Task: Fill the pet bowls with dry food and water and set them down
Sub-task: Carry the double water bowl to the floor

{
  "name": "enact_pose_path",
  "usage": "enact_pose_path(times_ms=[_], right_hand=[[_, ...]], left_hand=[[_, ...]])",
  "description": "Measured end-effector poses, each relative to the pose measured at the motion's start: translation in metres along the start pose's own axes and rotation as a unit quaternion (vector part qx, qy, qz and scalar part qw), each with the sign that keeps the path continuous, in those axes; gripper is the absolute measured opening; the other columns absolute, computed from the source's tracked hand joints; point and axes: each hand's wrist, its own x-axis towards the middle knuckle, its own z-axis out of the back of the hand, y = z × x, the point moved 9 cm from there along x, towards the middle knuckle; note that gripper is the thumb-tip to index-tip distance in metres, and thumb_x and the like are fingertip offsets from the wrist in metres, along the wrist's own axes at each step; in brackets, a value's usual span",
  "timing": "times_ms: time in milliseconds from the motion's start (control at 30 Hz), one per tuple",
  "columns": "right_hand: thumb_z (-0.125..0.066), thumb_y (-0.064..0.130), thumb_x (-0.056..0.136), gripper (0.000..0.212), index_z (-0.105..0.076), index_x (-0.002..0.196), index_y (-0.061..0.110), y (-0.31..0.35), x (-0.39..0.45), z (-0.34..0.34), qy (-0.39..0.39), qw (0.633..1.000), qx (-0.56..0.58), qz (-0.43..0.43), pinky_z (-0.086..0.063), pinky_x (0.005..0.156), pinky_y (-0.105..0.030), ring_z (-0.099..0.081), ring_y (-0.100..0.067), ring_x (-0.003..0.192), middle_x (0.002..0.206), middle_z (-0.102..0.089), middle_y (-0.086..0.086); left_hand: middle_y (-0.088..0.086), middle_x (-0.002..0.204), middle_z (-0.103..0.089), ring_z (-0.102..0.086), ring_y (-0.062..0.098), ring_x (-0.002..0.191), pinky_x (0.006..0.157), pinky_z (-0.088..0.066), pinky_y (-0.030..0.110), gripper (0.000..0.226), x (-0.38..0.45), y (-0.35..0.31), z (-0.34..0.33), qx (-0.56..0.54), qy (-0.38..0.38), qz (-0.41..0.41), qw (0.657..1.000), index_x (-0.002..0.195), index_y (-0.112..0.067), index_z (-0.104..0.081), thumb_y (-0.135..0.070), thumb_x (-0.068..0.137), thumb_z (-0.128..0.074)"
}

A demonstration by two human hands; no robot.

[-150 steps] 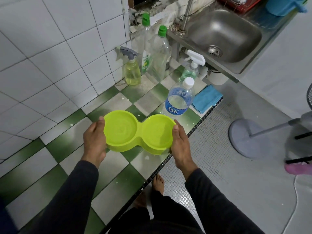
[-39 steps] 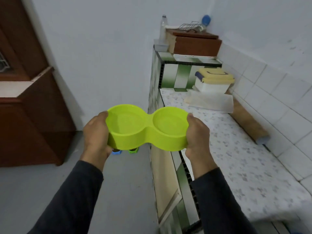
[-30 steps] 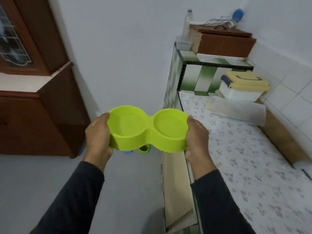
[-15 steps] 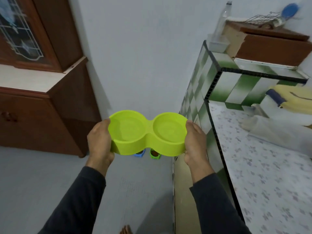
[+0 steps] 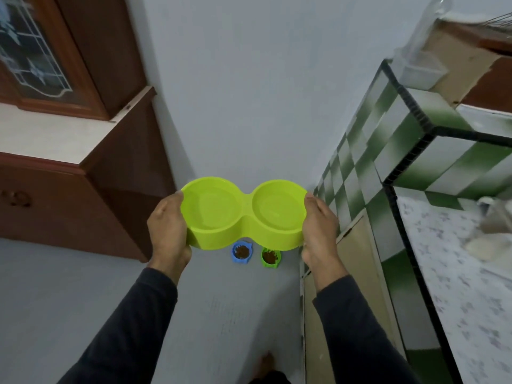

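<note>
A lime-green double pet bowl is held level in front of me, above the floor. My left hand grips its left end and my right hand grips its right end, thumbs on the rim. Both wells look shiny, as if they hold clear water; I cannot tell for sure. Below it on the grey floor stand a small blue bowl and a small green bowl, each with brown dry food inside.
A dark wooden cabinet with a white ledge stands at the left. A green-and-white tiled counter with a speckled top runs along the right. A pale wall is ahead. My bare foot shows at the bottom.
I have turned away from the sink counter and walked along the tiled counter, carrying the double bowl in both hands. The two small food bowls on the floor have come into view.
</note>
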Motion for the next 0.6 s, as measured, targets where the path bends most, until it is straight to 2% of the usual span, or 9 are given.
enact_pose_path(times_ms=[100, 267, 367, 467, 600], right_hand=[[-0.057, 0.032, 0.103, 0.019, -0.069, 0.089, 0.034, -0.004, 0.027, -0.022, 0.008, 1.000, -0.005, -0.008, -0.050, 0.086, -0.030, -0.064, -0.012, 0.102, 0.104, -0.069, 0.013], [-0.055, 0.031, 0.104, 0.014, -0.069, 0.105, 0.031, -0.001, 0.077, -0.058, 0.021, 1.000, -0.016, 0.000, -0.049, 0.082, -0.026, -0.063, -0.008, 0.102, 0.107, -0.068, 0.014], [-0.055, 0.033, 0.104, 0.021, -0.070, 0.115, 0.026, 0.001, 0.109, -0.082, 0.038, 0.999, -0.023, 0.001, -0.051, 0.091, -0.030, -0.063, -0.012, 0.108, 0.114, -0.070, 0.009], [-0.055, 0.030, 0.104, 0.017, -0.070, 0.111, 0.026, 0.004, 0.139, -0.106, 0.057, 0.998, -0.022, 0.002, -0.049, 0.090, -0.028, -0.063, -0.012, 0.109, 0.111, -0.070, 0.010], [-0.055, 0.032, 0.104, 0.015, -0.069, 0.098, 0.035, 0.004, 0.175, -0.138, 0.090, 0.995, -0.037, 0.009, -0.049, 0.090, -0.028, -0.063, -0.009, 0.107, 0.109, -0.069, 0.014]], left_hand=[[-0.010, 0.087, -0.069, -0.063, 0.004, 0.077, 0.072, -0.053, 0.025, 0.018, 0.027, 0.006, -0.008, -0.004, -0.013, -0.001, 1.000, 0.086, -0.025, -0.069, -0.017, 0.100, -0.063], [-0.004, 0.087, -0.074, -0.066, 0.015, 0.086, 0.084, -0.054, 0.038, 0.013, 0.076, 0.021, -0.023, -0.018, -0.031, 0.013, 0.999, 0.087, -0.019, -0.076, -0.018, 0.096, -0.067], [-0.004, 0.089, -0.073, -0.065, 0.014, 0.088, 0.085, -0.054, 0.038, 0.012, 0.101, 0.025, -0.034, -0.021, -0.042, 0.004, 0.999, 0.091, -0.019, -0.075, -0.017, 0.098, -0.065], [0.002, 0.097, -0.074, -0.066, 0.019, 0.093, 0.088, -0.054, 0.044, 0.010, 0.127, 0.034, -0.042, -0.022, -0.051, 0.008, 0.998, 0.094, -0.017, -0.077, -0.018, 0.096, -0.068], [0.002, 0.100, -0.074, -0.065, 0.019, 0.096, 0.091, -0.052, 0.044, 0.012, 0.155, 0.043, -0.050, -0.030, -0.072, 0.009, 0.997, 0.097, -0.018, -0.078, -0.023, 0.092, -0.069]])
